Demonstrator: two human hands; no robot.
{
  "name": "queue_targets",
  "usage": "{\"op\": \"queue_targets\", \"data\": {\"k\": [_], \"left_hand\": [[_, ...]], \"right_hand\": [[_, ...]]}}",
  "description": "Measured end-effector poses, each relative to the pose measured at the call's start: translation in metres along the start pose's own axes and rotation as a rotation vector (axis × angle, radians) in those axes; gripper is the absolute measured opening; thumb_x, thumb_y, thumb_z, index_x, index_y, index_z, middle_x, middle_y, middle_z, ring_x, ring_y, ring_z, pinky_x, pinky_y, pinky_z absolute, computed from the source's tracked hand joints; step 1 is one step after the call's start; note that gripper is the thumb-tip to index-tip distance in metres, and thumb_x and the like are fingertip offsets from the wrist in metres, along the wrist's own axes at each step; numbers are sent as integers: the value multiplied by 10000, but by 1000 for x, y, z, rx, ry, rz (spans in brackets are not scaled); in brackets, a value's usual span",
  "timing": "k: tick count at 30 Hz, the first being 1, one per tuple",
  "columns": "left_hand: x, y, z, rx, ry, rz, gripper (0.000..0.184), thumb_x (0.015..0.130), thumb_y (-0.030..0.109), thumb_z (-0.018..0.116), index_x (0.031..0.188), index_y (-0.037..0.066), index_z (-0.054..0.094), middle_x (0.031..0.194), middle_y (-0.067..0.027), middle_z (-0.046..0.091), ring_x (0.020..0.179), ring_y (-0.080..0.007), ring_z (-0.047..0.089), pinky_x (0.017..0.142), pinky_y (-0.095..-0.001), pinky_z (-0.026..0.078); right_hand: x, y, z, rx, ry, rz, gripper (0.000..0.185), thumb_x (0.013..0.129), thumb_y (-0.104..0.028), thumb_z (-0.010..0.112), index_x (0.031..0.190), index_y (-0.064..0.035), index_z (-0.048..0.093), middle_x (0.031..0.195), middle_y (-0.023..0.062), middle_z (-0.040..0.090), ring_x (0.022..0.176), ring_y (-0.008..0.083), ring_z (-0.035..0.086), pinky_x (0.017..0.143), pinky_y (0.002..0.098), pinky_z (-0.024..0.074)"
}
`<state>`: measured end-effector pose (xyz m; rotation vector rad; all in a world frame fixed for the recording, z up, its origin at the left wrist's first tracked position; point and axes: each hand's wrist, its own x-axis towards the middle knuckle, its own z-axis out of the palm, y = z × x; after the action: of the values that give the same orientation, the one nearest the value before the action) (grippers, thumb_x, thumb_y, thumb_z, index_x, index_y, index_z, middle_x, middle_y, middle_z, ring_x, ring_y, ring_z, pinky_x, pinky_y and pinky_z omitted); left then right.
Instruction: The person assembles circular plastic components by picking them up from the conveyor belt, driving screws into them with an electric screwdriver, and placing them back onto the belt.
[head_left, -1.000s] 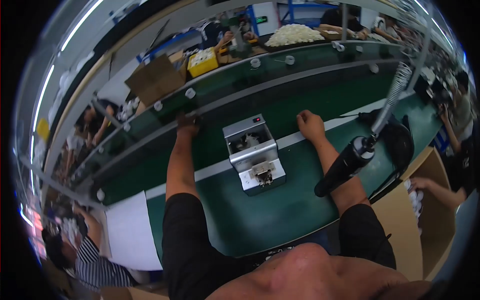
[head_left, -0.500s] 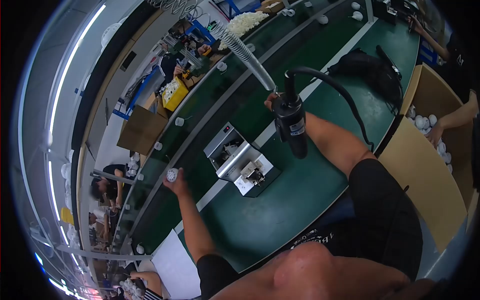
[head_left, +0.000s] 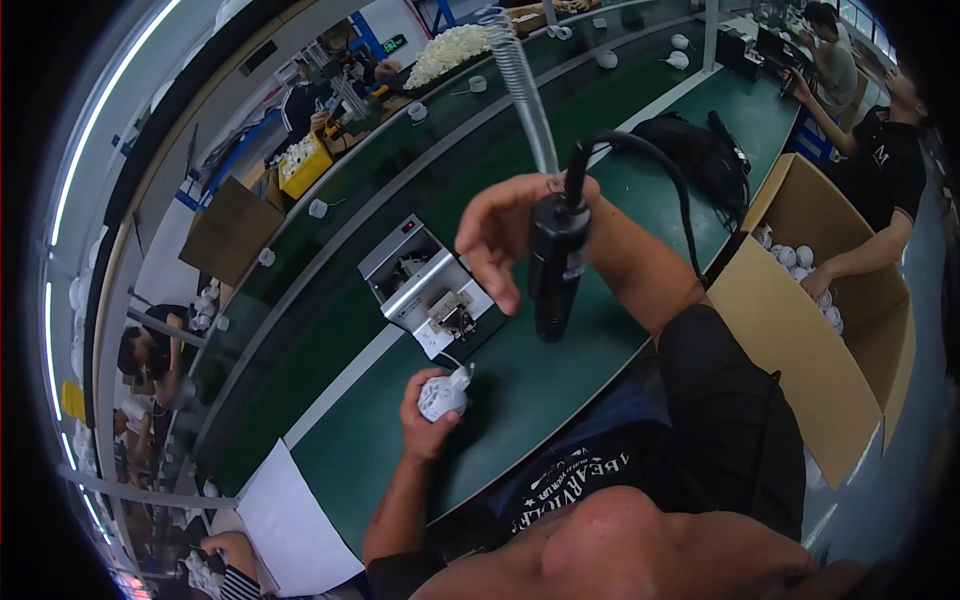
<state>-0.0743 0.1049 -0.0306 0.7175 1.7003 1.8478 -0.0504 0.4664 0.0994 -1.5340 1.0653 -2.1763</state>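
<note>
the hanging black tool (head_left: 556,270) hides part of the right hand (head_left: 500,235), contact unclear; its label (head_left: 573,272) is too small to read; near left, the bottom edge cuts off a striped sleeve (head_left: 240,584).

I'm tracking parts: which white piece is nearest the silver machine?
The white piece in the left hand, just in front of the machine; those on the conveyor and in the open carton lie farther away.
</note>
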Motion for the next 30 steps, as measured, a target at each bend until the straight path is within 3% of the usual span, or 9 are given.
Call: {"op": "queue_targets", "data": {"k": [2, 6, 9, 13, 15, 19, 22, 23, 30], "left_hand": [[13, -14, 8, 14, -86, 10, 657, 775, 144, 811, 1337, 44, 486, 1079, -80, 647, 868, -164, 670, 711, -282, 576], [17, -15, 10, 291, -151, 6, 640, 772, 30, 791, 1338, 53, 495, 1114, -68, 641, 993, -155, 635, 888, -303, 529], [14, -9, 13, 286, -153, 32, 650, 758, 27, 800, 1334, 53, 499, 1140, -73, 642, 1043, -162, 624, 934, -307, 507], [16, -24, 7, 367, -118, 119, 640, 756, 35, 788, 1329, 44, 503, 1164, -90, 645, 1038, -173, 629, 922, -313, 513], [13, -29, 12, 248, -63, 61, 622, 766, 32, 768, 1328, 32, 501, 1170, -101, 646, 1028, -179, 629, 921, -324, 513], [13, -30, 15, 335, -103, 111, 654, 759, 45, 774, 1341, 5, 479, 1175, -128, 643, 1021, -191, 625, 925, -330, 506], [12, -32, 16, 276, -112, 134, 679, 755, 52, 779, 1353, -2, 463, 1190, -138, 636, 1028, -195, 621, 929, -327, 501], [10, -31, 15, 276, -115, 119, 679, 755, 52, 779, 1353, -2, 463, 1190, -138, 636, 1028, -195, 621, 929, -327, 501], [11, -19, 19, 308, -145, 169, 709, 782, 28, 769, 1408, 6, 437, 1214, -122, 618, 1061, -193, 612, 945, -321, 490]], "right_hand": [[-1, 1, 10, 136, -96, 3, 856, 895, -444, 706, 1445, 117, 366, 1117, 314, 632, 1037, 433, 687, 869, 474, 595], [7, -11, 28, 97, -309, 23, 927, 768, -227, 888, 1434, 144, 360, 1110, 304, 641, 1025, 397, 697, 869, 459, 595], [20, -8, 40, -100, -512, -55, 949, 751, -212, 903, 1435, 151, 354, 1047, 263, 657, 946, 346, 713, 831, 446, 605], [26, -4, 85, 36, 72, -25, 589, 781, -37, 802, 1278, 25, 493, 923, 171, 644, 789, 271, 701, 623, 379, 579], [40, -3, 85, 22, 330, -61, 572, 746, -53, 833, 1193, -28, 476, 915, 157, 639, 763, 275, 688, 617, 362, 578], [67, 24, 77, -223, 797, -300, 394, 867, -76, 783, 1159, -47, 520, 886, 114, 663, 787, 219, 705, 655, 348, 584], [72, 57, 67, -494, 785, -516, 460, 888, -31, 754, 1281, -50, 515, 902, 93, 665, 856, 184, 698, 724, 318, 577], [72, 65, 69, -498, 822, -476, 571, 897, -6, 741, 1392, -56, 462, 953, 79, 659, 893, 143, 664, 777, 288, 550], [56, 57, 86, -938, 777, -332, 777, 870, -33, 772, 1500, -48, 316, 1031, 76, 623, 924, 135, 622, 785, 280, 524]]}}
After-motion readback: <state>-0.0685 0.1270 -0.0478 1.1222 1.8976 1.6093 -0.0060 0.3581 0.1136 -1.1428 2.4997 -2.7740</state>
